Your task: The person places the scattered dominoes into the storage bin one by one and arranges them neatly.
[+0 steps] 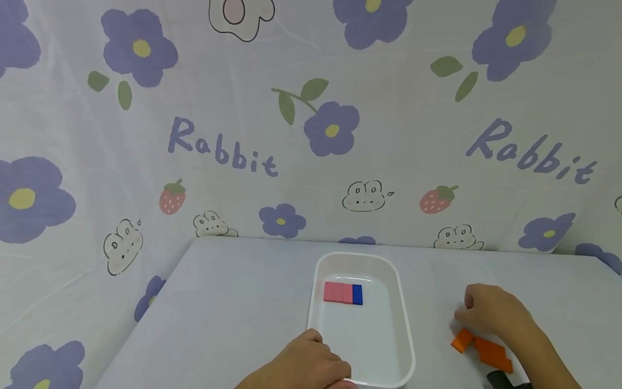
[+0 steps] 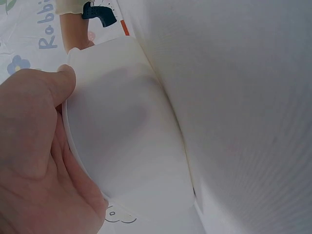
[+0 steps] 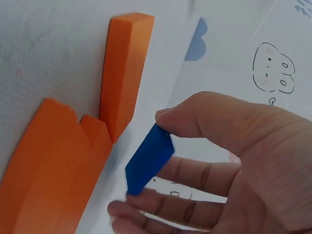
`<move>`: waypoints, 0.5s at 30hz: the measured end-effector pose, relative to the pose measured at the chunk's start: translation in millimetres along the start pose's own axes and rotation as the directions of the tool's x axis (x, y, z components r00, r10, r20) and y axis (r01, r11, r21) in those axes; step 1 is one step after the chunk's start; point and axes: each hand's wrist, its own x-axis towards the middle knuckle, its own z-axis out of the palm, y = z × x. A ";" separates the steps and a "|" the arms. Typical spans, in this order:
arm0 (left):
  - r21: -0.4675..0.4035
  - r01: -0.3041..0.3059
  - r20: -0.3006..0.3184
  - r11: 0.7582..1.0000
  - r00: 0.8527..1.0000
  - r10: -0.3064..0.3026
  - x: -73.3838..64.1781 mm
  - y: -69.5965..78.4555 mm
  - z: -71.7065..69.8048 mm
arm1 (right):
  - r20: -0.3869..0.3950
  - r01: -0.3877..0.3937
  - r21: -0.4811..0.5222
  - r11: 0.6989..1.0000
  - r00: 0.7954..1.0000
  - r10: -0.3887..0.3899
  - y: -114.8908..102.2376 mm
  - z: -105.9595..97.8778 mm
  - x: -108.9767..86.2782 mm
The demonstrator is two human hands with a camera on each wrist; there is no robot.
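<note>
A white rectangular tray [image 1: 407, 346] stands on the white table, with a short row of pink blocks [image 1: 337, 292] and one blue block [image 1: 357, 295] inside near its far left. My left hand [image 1: 307, 361] grips the tray's near left rim; in the left wrist view the thumb and fingers hold the edge of its wall. Right of the tray, my right hand [image 1: 495, 310] pinches another blue block [image 3: 149, 158] between thumb and fingers, seen in the right wrist view. Several orange blocks [image 1: 491, 352] lie on the table just below that hand, one standing apart from the others.
A dark object [image 1: 500, 380] shows beside the right forearm at the bottom edge. Behind the table [image 1: 233, 302] hangs a pale cloth [image 1: 389, 97] printed with purple flowers, rabbits and strawberries.
</note>
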 end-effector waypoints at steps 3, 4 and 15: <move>-0.002 0.001 0.005 1.000 1.000 -0.001 0.3 -0.3 0.1 | -0.028 0.043 0.016 0.999 0.999 -0.043 -1.4 -1.3 1.3; -0.005 0.002 0.007 1.000 1.000 -0.002 0.5 -0.4 0.1 | -0.036 0.058 0.019 0.998 0.998 -0.057 -1.3 -1.0 1.6; -0.022 -0.002 -0.018 1.000 1.000 0.002 -1.0 0.3 1.3 | -0.055 0.115 0.049 0.992 0.992 -0.112 2.8 3.3 3.1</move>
